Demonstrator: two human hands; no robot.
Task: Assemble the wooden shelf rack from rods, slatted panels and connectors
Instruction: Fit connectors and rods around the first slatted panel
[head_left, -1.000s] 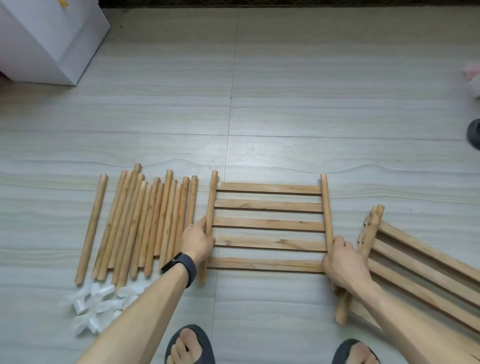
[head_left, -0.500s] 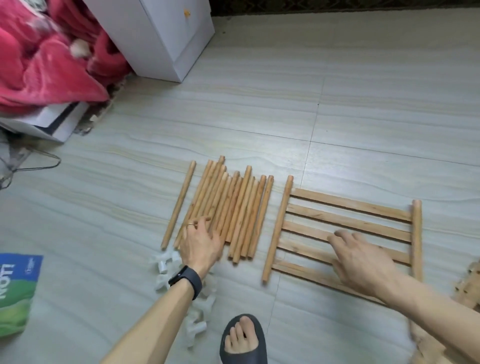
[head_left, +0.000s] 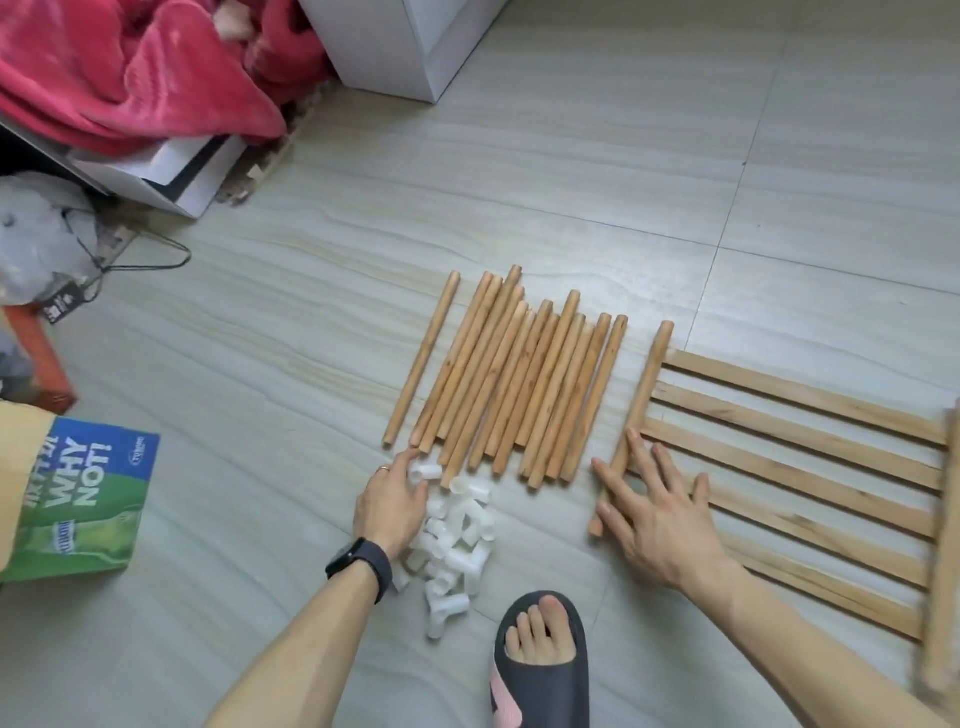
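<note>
Left hand (head_left: 392, 501) is reaching into the heap of white connectors (head_left: 457, 535), which are lying on the floor (head_left: 571, 182) just below the near ends of the rods (head_left: 519, 384). Its fingers are bending loosely over the heap's edge and touching the topmost pieces; cannot tell whether the grip is already closing on one. Right hand (head_left: 660, 514) is lying flat, grip wide, fingers spreading over the near end of the slatted panel (head_left: 805, 396) where its end rail (head_left: 645, 384) is meeting the first slats. It is holding nothing, only pressing. Panel is lying flat beside the rods, a strip of bare floor separating them. Am judging the step as picking a connector for that rail's end. Doing it well is probably meaning: singling out one piece rather than raking the heap, since the pieces are looking light and apt to scatter toward the slippered foot (head_left: 540, 660); checking the piece's sockets before lifting; pinning the panel with the right hand so the rail is not sliding under the push; lining socket and rail end up straight, not forcing them at a tilt
</note>
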